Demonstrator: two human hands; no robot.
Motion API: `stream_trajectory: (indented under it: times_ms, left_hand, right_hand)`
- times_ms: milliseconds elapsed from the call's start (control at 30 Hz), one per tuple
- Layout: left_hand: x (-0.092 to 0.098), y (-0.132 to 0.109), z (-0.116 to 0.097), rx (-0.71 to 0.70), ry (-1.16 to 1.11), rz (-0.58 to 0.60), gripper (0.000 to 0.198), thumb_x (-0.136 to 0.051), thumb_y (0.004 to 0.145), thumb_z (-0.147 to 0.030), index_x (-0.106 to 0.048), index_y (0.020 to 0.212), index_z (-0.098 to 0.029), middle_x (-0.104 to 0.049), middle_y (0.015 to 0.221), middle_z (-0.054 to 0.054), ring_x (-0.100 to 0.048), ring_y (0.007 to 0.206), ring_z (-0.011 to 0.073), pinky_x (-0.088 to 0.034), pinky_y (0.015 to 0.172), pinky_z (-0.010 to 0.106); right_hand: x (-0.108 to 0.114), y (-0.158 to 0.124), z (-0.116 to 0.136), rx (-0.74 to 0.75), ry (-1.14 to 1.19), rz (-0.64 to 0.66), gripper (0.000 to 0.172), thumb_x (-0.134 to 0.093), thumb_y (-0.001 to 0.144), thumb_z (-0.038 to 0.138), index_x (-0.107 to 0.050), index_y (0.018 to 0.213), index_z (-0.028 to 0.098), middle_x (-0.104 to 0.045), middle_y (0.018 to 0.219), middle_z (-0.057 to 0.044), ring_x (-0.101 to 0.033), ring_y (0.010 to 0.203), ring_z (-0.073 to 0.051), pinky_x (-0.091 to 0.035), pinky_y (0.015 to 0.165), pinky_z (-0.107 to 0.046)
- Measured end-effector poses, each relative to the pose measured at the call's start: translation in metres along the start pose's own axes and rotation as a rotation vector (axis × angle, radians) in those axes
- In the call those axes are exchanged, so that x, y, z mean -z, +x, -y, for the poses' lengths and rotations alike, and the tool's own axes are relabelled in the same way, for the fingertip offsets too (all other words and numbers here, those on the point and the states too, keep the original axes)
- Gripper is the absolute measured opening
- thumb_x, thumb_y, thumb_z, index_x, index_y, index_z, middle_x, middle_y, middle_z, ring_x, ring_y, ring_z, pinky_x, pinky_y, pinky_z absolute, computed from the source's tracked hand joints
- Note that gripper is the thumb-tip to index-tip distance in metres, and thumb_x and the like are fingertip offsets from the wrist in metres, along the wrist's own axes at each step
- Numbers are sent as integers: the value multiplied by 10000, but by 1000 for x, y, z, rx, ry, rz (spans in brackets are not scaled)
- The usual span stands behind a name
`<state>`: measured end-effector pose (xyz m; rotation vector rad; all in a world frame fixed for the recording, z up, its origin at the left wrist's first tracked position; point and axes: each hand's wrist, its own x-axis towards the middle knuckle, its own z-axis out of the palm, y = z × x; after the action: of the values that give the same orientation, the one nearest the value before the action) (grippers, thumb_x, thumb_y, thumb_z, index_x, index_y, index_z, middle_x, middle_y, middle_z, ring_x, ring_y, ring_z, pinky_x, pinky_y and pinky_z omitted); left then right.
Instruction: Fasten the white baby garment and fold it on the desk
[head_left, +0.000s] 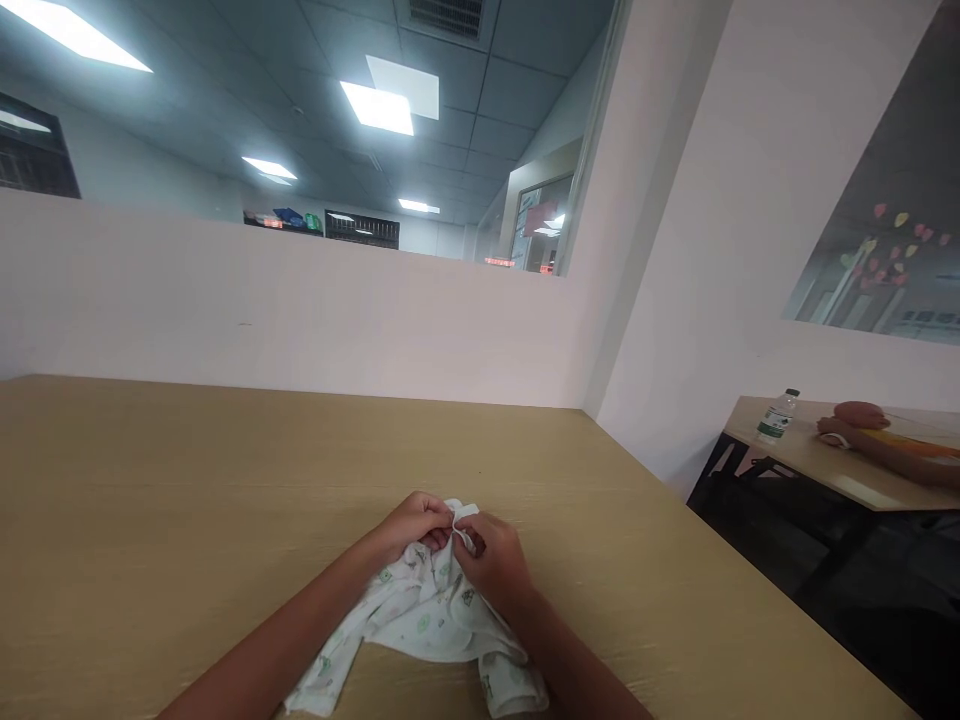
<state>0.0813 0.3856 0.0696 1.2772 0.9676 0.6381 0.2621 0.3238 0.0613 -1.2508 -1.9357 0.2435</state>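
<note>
A small white baby shirt (424, 620) with pale green and grey prints lies rumpled on the wooden table (225, 480). Its long sleeves spread toward me, one to the left and one to the right. At its far end, near the neckline, my left hand (420, 525) pinches the fabric between thumb and fingers. Close beside it, my right hand (491, 555) grips the same bunched edge, thumb and forefinger pressed together. Fingertips of both hands nearly meet there. Whatever small detail lies under them is hidden.
A white wall (375, 330) with a window above stands behind the table. To the right, past the table's edge, a second table (847, 470) holds a water bottle (778, 415) and another person's arm (885, 450).
</note>
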Motion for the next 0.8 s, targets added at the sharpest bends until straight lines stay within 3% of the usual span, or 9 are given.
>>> stream_trajectory:
  times_ms: [233, 467, 600, 733, 800]
  left_hand:
    - [4, -2, -1, 56, -84, 60, 438, -803, 670, -464, -720, 851, -73, -696, 794, 98, -626, 653, 122, -507, 665, 237]
    - [4, -1, 3, 69, -134, 62, 517, -936, 522, -437, -677, 806, -92, -671, 744, 58, -625, 646, 122, -507, 673, 240]
    - [3, 1, 5, 53, -138, 67, 550, -936, 527, -486, -660, 793, -92, -646, 703, 44, -597, 612, 108, -481, 641, 229]
    - [3, 0, 6, 11, -139, 98, 533, -910, 587, -513, -662, 799, -92, -629, 702, 38, -579, 605, 98, -448, 610, 215]
    - [3, -1, 7, -6, -139, 112, 508, -894, 625, -508, -665, 809, -94, -620, 703, 31, -571, 606, 94, -441, 609, 213]
  right_hand:
    - [2, -2, 2, 37, 158, 5, 192, -574, 843, 187, -752, 914, 191, -696, 884, -39, -597, 750, -131, -404, 709, -241]
    - [3, 0, -4, -112, 347, 13, 205, -469, 775, 138, -674, 780, 148, -620, 704, -8, -517, 643, -112, -367, 642, -232]
    - [1, 3, -5, -331, 484, -28, 120, -576, 795, 233, -644, 807, 134, -625, 710, -21, -561, 638, -130, -420, 608, -231]
    - [-2, 6, -6, -420, 559, 32, 320, -732, 791, 433, -709, 847, 118, -707, 815, -85, -643, 724, -175, -492, 684, -268]
    - [-2, 7, -8, -423, 597, 82, 333, -738, 791, 449, -732, 850, 121, -721, 847, -93, -651, 748, -178, -487, 695, -266]
